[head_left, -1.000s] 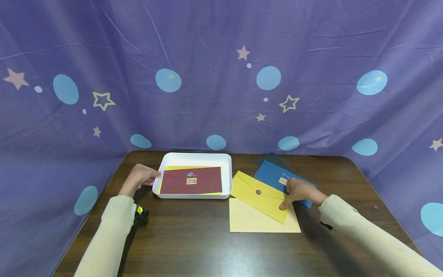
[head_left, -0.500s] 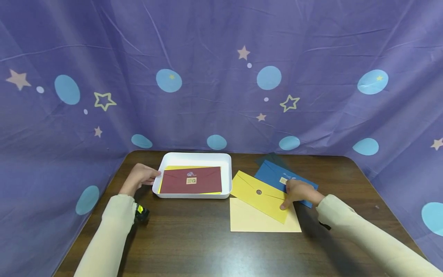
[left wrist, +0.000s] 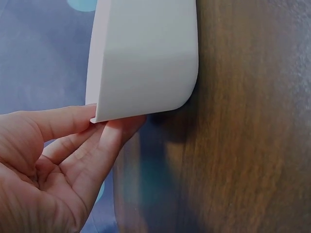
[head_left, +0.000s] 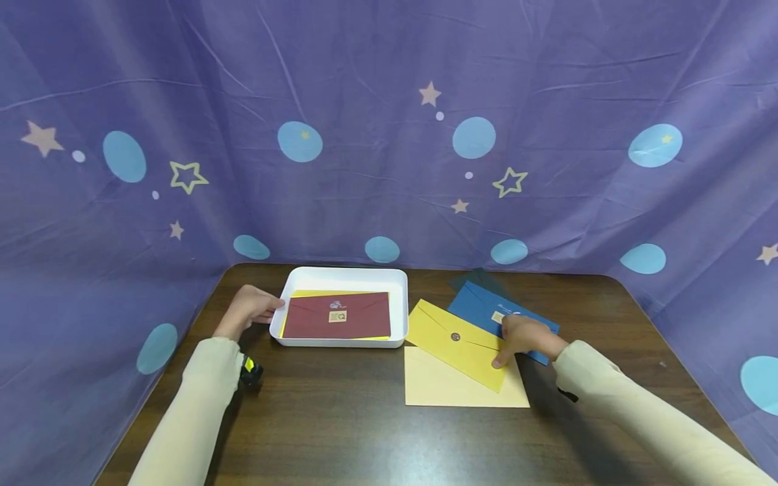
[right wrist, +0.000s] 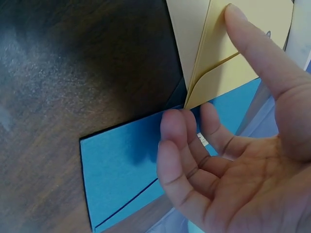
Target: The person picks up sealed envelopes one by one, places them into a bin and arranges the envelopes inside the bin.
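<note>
My left hand (head_left: 251,309) pinches the left rim of a white tray (head_left: 398,287), thumb on the rim and fingers (left wrist: 104,141) against the outer wall. Inside the tray lies a maroon envelope (head_left: 365,317) over yellow paper (head_left: 304,293). My right hand (head_left: 527,335) is at the right end of a yellow envelope (head_left: 437,331) with a round seal. In the right wrist view, the thumb lies on this envelope's face, while the curled fingers (right wrist: 175,126) meet its corner. Beneath those fingers is a blue envelope (head_left: 477,304) with a pale label, partly covered by the hand.
A cream envelope (head_left: 437,385) lies partly under the yellow one. Behind the blue envelope shows a dark green envelope (head_left: 483,278). All rest on a brown wooden table (head_left: 340,418), with a purple patterned curtain (head_left: 389,189) behind its far edge.
The head view has shifted very slightly. Both hands, the tray and the envelopes keep the same places relative to one another.
</note>
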`<state>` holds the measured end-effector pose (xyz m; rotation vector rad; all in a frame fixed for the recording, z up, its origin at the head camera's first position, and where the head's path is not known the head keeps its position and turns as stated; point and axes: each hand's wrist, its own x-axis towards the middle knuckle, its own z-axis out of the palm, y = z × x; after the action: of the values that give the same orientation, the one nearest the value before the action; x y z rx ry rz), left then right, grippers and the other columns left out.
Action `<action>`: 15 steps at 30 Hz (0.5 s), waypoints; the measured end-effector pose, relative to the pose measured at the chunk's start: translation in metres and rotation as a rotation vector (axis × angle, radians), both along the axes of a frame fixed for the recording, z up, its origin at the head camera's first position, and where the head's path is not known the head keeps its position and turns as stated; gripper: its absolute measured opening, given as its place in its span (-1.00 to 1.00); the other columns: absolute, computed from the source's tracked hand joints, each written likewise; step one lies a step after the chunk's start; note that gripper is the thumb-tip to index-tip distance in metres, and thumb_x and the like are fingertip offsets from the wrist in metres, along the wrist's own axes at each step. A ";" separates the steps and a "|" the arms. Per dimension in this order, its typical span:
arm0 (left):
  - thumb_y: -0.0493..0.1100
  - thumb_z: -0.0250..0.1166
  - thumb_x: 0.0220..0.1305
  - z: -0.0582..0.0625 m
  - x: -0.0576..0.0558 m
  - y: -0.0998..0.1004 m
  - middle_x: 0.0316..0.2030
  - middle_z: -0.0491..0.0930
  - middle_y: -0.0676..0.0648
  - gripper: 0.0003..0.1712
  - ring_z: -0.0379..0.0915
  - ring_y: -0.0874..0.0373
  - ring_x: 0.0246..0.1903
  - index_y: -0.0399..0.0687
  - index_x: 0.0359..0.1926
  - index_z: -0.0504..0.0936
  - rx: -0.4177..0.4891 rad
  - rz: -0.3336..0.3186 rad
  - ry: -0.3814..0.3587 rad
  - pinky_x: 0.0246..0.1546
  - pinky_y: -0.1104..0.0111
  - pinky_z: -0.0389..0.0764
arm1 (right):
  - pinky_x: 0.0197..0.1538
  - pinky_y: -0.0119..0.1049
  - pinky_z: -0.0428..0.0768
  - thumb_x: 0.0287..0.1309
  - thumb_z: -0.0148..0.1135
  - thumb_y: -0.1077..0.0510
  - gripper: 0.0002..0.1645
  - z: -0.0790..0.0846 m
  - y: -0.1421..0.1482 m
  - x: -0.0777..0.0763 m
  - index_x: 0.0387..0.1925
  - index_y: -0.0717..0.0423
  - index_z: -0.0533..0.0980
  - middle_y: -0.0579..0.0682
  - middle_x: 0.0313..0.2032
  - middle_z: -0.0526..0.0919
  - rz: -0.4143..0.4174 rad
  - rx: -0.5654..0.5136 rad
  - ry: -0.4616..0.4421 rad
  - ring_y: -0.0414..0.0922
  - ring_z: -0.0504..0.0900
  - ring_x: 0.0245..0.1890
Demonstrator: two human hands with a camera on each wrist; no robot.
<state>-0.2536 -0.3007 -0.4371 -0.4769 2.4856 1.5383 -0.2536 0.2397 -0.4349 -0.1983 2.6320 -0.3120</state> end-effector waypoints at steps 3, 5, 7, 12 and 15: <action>-0.32 0.33 0.26 0.000 -0.002 0.000 -0.56 0.64 -0.02 -0.62 0.58 0.28 -0.56 -0.66 -0.05 0.60 -0.010 0.001 -0.007 -0.48 0.41 0.74 | -0.33 -0.25 0.47 -0.26 0.73 -0.15 -0.27 -0.003 0.001 -0.002 -0.22 0.14 0.46 0.02 -0.30 0.50 -0.011 -0.017 -0.024 -0.07 0.48 -0.34; -0.32 0.33 0.26 0.001 -0.002 0.000 -0.55 0.64 -0.03 -0.62 0.58 0.27 -0.55 -0.65 -0.05 0.60 -0.014 0.002 -0.014 -0.47 0.40 0.74 | -0.35 -0.27 0.47 -0.27 0.74 -0.14 -0.27 -0.005 0.002 -0.003 -0.24 0.13 0.46 0.02 -0.31 0.50 -0.021 -0.026 -0.036 -0.07 0.49 -0.36; -0.31 0.33 0.26 0.001 -0.003 0.000 -0.54 0.65 -0.04 -0.60 0.59 0.27 -0.54 -0.65 -0.03 0.60 -0.015 0.007 -0.022 -0.46 0.40 0.75 | -0.33 -0.26 0.50 -0.29 0.74 -0.16 -0.26 -0.005 0.001 -0.004 -0.22 0.13 0.47 0.02 -0.30 0.52 -0.023 -0.017 -0.041 -0.06 0.51 -0.36; -0.31 0.35 0.21 0.001 -0.003 -0.003 -0.55 0.64 -0.04 -0.63 0.60 0.26 -0.55 -0.63 -0.10 0.63 0.002 0.002 -0.025 -0.47 0.40 0.75 | -0.22 -0.20 0.59 -0.30 0.74 -0.18 -0.17 -0.006 -0.001 -0.007 -0.10 0.18 0.50 0.03 -0.23 0.56 -0.034 0.012 -0.055 -0.05 0.55 -0.28; -0.31 0.35 0.20 0.001 -0.003 -0.004 -0.57 0.63 -0.05 -0.65 0.60 0.25 -0.56 -0.63 -0.14 0.64 0.009 -0.004 -0.023 -0.48 0.40 0.74 | -0.17 -0.16 0.63 -0.30 0.74 -0.16 -0.12 -0.006 -0.001 -0.008 -0.03 0.21 0.50 0.05 -0.18 0.57 -0.037 0.003 -0.065 -0.04 0.56 -0.25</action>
<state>-0.2567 -0.3043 -0.4364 -0.4846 2.4599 1.5337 -0.2614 0.2387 -0.4408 -0.1364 2.5744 -0.3222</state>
